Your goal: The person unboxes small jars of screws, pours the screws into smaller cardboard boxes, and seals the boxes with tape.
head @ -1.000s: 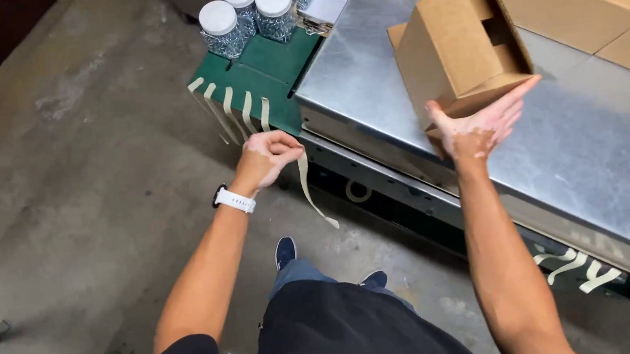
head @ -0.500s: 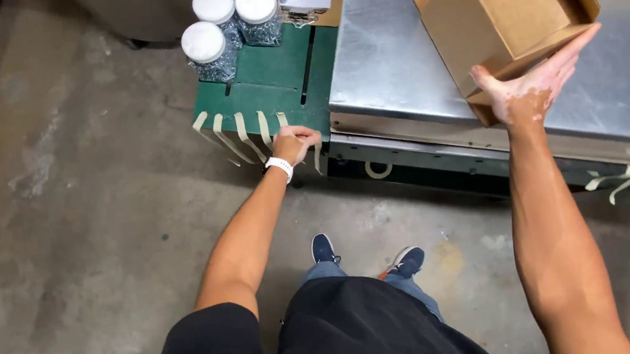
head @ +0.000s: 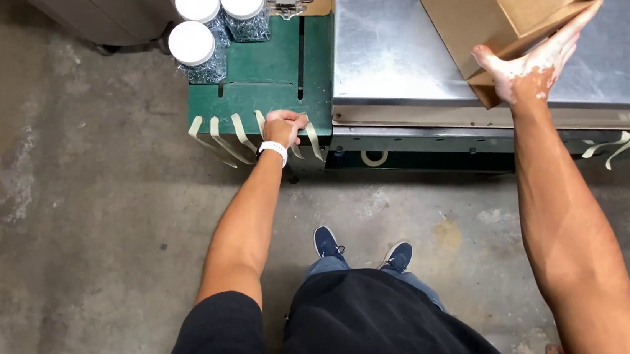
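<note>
Left hand (head: 282, 128) now on tape strips (head: 238, 133)

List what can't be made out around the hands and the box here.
- Head view: left hand fingertips curl among the tape strips; whether they pinch one can't be told.
- Cardboard box: top cut off by the frame edge; contents unseen.
- Right hand palm hidden against the box.

We see a matt brown cardboard box (head: 508, 4) at two o'clock, resting on a dull, brushed sheet-metal tabletop (head: 395, 54). At eleven o'clock stand clear plastic jars (head: 201, 38) with smooth white lids, on a green painted metal stand (head: 260, 90). Pale paper tape strips (head: 241, 134) hang off its edge. The concrete floor (head: 65, 224) looks rough and stained.
</note>
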